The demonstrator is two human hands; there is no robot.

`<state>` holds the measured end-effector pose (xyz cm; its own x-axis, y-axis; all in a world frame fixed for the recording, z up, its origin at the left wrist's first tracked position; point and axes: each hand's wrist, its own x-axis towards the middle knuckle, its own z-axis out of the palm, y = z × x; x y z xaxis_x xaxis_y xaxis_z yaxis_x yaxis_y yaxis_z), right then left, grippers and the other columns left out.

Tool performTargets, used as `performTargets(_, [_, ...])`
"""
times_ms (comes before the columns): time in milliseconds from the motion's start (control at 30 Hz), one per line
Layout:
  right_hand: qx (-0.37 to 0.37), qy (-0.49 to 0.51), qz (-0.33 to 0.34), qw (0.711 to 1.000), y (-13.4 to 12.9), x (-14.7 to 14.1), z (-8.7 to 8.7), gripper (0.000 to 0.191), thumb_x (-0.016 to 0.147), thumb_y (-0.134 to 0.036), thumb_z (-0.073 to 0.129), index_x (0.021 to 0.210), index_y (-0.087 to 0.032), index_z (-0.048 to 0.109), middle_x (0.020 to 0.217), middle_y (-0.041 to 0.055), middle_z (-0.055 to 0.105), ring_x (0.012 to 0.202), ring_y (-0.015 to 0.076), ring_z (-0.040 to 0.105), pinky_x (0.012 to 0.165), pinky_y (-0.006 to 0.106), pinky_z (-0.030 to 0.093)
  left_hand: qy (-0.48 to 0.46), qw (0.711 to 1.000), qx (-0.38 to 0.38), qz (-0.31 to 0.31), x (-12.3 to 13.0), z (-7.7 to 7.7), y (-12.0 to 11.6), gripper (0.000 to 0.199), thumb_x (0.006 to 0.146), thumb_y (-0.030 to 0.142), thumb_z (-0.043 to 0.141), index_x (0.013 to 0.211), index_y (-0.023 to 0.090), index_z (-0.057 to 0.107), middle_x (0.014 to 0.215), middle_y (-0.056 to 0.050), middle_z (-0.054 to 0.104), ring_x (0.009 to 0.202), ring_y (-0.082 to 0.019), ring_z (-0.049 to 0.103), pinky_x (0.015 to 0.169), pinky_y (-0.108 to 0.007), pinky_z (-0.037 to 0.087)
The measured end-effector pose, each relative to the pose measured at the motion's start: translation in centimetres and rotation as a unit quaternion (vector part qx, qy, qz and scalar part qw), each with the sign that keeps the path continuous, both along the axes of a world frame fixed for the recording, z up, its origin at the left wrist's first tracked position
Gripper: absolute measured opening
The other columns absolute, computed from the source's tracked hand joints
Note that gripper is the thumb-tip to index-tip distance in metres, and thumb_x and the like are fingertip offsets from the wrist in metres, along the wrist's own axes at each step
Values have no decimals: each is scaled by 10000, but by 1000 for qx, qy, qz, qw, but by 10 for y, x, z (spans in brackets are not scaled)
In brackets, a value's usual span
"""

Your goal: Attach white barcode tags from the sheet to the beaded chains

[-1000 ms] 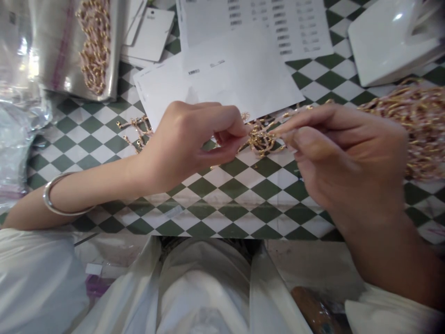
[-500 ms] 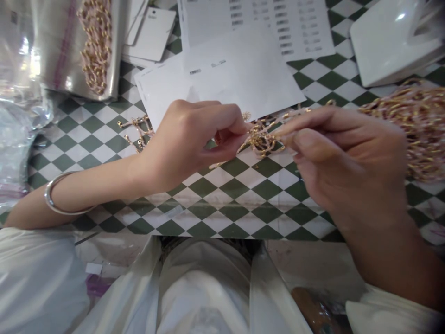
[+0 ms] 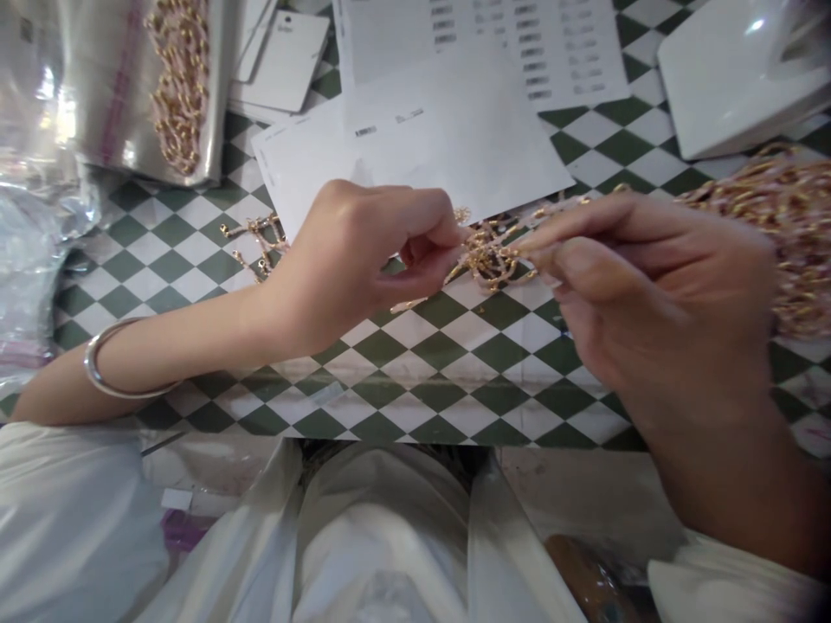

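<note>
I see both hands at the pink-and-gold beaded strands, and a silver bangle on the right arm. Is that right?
Not quite: the head view shows the silver bangle on the left arm. The left hand and right hand are both at the beaded strands, as you say.

Green and white diamond-patterned tabletop (image 3: 441, 350), printed sheets (image 3: 447, 143), white cards (image 3: 289, 65), clear plastic bags (image 3: 94, 104), glossy white object (image 3: 720, 86), beaded strands (image 3: 486, 262)

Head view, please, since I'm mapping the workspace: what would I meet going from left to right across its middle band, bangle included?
Silver bangle → loose beaded strands → left hand → tangled beaded strands → right hand → heaped beaded strands.
</note>
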<state>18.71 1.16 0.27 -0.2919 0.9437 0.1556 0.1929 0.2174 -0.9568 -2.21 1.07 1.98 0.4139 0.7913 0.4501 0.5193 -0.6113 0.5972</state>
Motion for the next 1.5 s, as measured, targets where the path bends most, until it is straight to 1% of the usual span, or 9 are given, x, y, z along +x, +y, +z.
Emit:
performTargets(267, [35, -61, -4, 997, -1, 2, 5, 200, 914, -210, 554, 902, -339, 706, 902, -116, 704, 854, 119, 669, 807, 328, 606, -133, 984, -115, -7, 0, -5, 2, 63, 816, 166, 678, 764, 131, 682, 674, -17, 715, 568, -67, 651, 550, -158, 529])
performTargets(400, [164, -107, -27, 980, 0, 2, 0, 161, 906, -231, 577, 979, -323, 688, 963, -103, 717, 869, 134, 673, 760, 349, 611, -96, 970, -210, -72, -3, -7, 7, 117, 863, 253, 643, 851, 150, 697, 559, 19, 628, 457, -42, 560, 449, -151, 434])
performTargets(500, [189, -106, -24, 976, -1, 1, 0, 180, 894, -226, 602, 986, -360, 681, 953, -94, 711, 891, 156, 673, 768, 375, 614, -63, 951, -274, -129, -4, -11, 10, 181, 901, 294, 593, 830, 175, 710, 592, 21, 626, 489, -39, 551, 474, -153, 421])
performTargets(700, [158, -77, -39, 984, 0, 0, 5, 260, 919, -177, 563, 982, -387, 703, 979, -106, 706, 871, 122, 683, 798, 321, 641, -76, 962, -208, -158, -5, -15, 14, 65, 788, 267, 740, 825, 217, 761, 864, -21, 664, 818, -90, 622, 787, -204, 530])
performTargets(833, [120, 8, -39, 992, 5, 1, 0, 237, 927, -167, 548, 1026, -317, 703, 954, -64, 705, 827, 115, 686, 773, 324, 626, -98, 964, -208, -134, -4, -16, 13, 57, 800, 244, 725, 827, 207, 758, 877, -23, 669, 825, -86, 633, 796, -205, 539])
performTargets(1033, [60, 60, 24, 996, 13, 2, -11, 258, 892, -360, 623, 1128, -258, 615, 1087, 3, 645, 1013, 164, 685, 876, 361, 614, -173, 893, -386, -155, 0, -17, 9, 172, 897, 268, 602, 838, 168, 729, 770, -7, 709, 687, -54, 643, 647, -148, 551])
performTargets(1267, [-28, 79, 117, 990, 13, 1, -11, 355, 905, -412, 596, 1217, -268, 510, 1164, 8, 653, 1104, 145, 650, 990, 364, 574, -225, 827, -487, -169, 1, -25, 5, 251, 914, 383, 579, 978, 205, 743, 951, -15, 752, 839, -75, 698, 743, -154, 584])
performTargets(1400, [-40, 95, 114, 988, 15, 3, -11, 368, 882, -420, 622, 1209, -282, 524, 1253, 9, 617, 1119, 165, 645, 911, 350, 602, -241, 781, -544, -191, 2, -27, 4, 284, 933, 387, 545, 1051, 197, 719, 996, -30, 746, 892, -78, 706, 782, -153, 589])
performTargets(1500, [-29, 93, 87, 991, 19, 6, -12, 361, 878, -406, 630, 1203, -279, 538, 1263, 24, 612, 1092, 166, 655, 787, 290, 617, -247, 771, -551, -202, 4, -28, 2, 238, 918, 281, 580, 1109, 183, 683, 949, -34, 744, 811, -74, 709, 698, -140, 586])
